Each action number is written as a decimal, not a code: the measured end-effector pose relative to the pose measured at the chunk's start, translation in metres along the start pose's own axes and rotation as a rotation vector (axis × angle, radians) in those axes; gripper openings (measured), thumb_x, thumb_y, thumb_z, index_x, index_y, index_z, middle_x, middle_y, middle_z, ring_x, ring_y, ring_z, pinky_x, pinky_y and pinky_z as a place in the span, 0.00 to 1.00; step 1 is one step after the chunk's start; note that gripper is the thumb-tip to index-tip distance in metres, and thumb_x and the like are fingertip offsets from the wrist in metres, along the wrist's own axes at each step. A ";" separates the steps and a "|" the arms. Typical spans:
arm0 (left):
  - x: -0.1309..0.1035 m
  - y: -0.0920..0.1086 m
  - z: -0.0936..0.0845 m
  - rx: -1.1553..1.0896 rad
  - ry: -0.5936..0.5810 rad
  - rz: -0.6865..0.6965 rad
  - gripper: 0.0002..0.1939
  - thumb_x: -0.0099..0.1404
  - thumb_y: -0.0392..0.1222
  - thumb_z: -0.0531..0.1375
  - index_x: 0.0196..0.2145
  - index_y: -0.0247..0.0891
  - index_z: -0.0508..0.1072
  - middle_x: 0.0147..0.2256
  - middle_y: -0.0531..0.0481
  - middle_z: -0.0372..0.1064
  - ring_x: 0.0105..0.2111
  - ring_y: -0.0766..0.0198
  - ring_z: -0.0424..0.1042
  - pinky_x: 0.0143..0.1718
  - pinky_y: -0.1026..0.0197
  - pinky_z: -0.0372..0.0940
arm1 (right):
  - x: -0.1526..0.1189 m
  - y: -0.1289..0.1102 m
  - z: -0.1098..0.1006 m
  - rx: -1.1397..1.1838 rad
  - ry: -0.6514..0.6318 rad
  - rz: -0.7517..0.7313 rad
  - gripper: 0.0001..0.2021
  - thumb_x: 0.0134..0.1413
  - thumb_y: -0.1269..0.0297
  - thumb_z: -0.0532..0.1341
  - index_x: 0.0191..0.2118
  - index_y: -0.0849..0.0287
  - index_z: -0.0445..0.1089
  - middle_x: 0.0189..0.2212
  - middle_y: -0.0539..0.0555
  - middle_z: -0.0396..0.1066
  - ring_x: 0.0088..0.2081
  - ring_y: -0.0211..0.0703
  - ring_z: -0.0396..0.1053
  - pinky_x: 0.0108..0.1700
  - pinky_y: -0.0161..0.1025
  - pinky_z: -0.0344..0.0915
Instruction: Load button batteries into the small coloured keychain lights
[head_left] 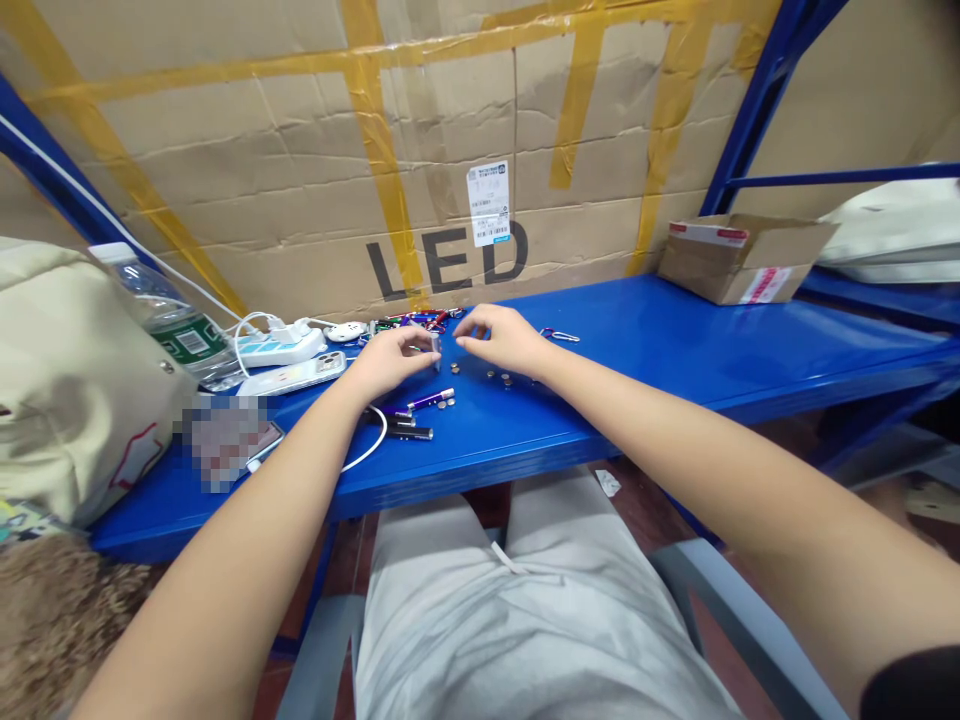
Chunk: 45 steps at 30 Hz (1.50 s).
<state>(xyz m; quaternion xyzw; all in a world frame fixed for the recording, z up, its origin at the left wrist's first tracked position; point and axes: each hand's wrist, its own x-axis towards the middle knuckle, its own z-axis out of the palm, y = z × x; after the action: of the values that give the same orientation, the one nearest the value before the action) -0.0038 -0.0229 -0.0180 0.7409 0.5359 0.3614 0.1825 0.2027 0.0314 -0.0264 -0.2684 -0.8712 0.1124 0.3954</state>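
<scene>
My left hand [394, 360] is closed around a small silvery tube [436, 350], which stands upright between thumb and fingers. Just to its right, my right hand [499, 338] has its thumb and fingertips drawn together; anything between them is too small to make out. Below the hands, several small round metal pieces, like button cells [507, 380], lie scattered on the blue table. A purple pen-like tube [431, 400] and a black pen-like tube [411, 433] lie nearer the front edge. Behind my left hand is a pile of coloured pen-like tubes [439, 320], partly hidden.
A carabiner [562, 336] lies right of my right hand. On the left are a phone [300, 374], a power strip [281, 346], a water bottle [184, 325] and a beige bag [75, 370]. An open cardboard box [739, 262] stands back right; a large carton [300, 200] walls the back.
</scene>
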 end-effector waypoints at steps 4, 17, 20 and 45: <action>0.000 -0.001 -0.006 0.047 0.028 -0.032 0.18 0.51 0.51 0.65 0.35 0.36 0.75 0.38 0.46 0.76 0.40 0.55 0.74 0.46 0.53 0.68 | 0.002 0.002 0.003 -0.121 -0.279 0.052 0.07 0.51 0.65 0.64 0.36 0.60 0.79 0.37 0.56 0.75 0.37 0.42 0.70 0.41 0.37 0.64; -0.001 0.000 -0.006 0.066 -0.030 -0.041 0.19 0.51 0.50 0.65 0.38 0.36 0.76 0.39 0.45 0.76 0.40 0.55 0.74 0.46 0.53 0.68 | 0.001 -0.002 0.002 -0.126 -0.406 0.070 0.08 0.52 0.70 0.63 0.37 0.59 0.79 0.36 0.55 0.75 0.33 0.39 0.69 0.35 0.33 0.62; -0.001 -0.001 -0.004 0.040 -0.026 -0.037 0.20 0.50 0.50 0.65 0.38 0.36 0.76 0.38 0.46 0.77 0.40 0.54 0.74 0.46 0.52 0.68 | 0.002 0.000 0.001 -0.053 -0.279 0.024 0.04 0.50 0.70 0.65 0.34 0.60 0.78 0.34 0.53 0.74 0.33 0.38 0.69 0.37 0.34 0.62; -0.002 0.004 0.001 -0.037 -0.072 -0.039 0.22 0.49 0.52 0.67 0.39 0.37 0.77 0.38 0.46 0.77 0.39 0.54 0.75 0.47 0.50 0.69 | 0.003 -0.006 -0.006 0.232 -0.024 0.150 0.05 0.48 0.66 0.64 0.29 0.62 0.75 0.30 0.54 0.77 0.33 0.41 0.72 0.37 0.39 0.67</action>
<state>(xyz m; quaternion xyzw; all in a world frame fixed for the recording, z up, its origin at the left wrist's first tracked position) -0.0006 -0.0266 -0.0166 0.7392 0.5365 0.3407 0.2226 0.2031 0.0277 -0.0181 -0.2838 -0.8345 0.2448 0.4038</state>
